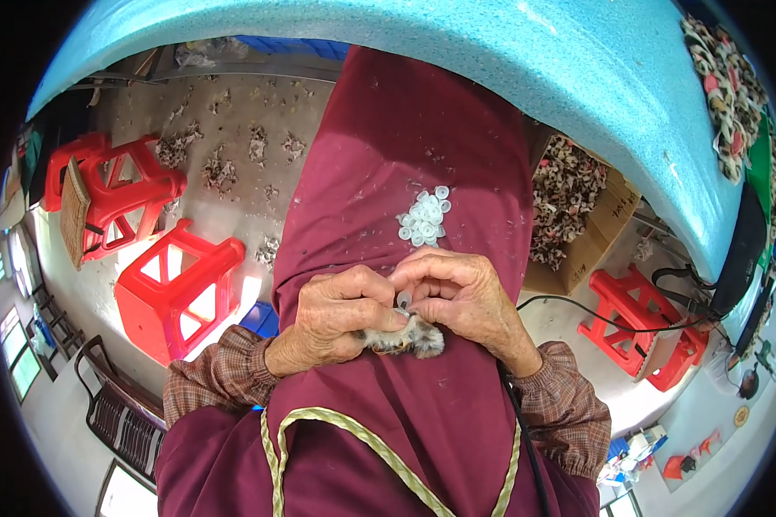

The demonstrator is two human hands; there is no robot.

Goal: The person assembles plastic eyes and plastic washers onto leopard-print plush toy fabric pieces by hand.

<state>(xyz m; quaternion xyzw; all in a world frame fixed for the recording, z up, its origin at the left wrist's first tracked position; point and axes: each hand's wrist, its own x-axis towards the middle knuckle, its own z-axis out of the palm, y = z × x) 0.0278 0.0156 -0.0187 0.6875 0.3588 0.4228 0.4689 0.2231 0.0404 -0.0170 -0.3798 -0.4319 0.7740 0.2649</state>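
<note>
My left hand is closed on a small furry piece, mottled grey, white and brown, held low over my lap. Close against it, my right hand pinches a small translucent plastic disc at the upper edge of the fur. The fingertips of both hands nearly meet there, and they partly hide how disc and fur join. Beyond the hands, a loose heap of similar translucent plastic discs lies on the maroon apron across my lap.
A blue speckled table edge curves across the far side. Right of my lap stands a cardboard box filled with mottled furry pieces. Red plastic stools stand on both sides. Fluffy scraps litter the floor. A black cable runs at right.
</note>
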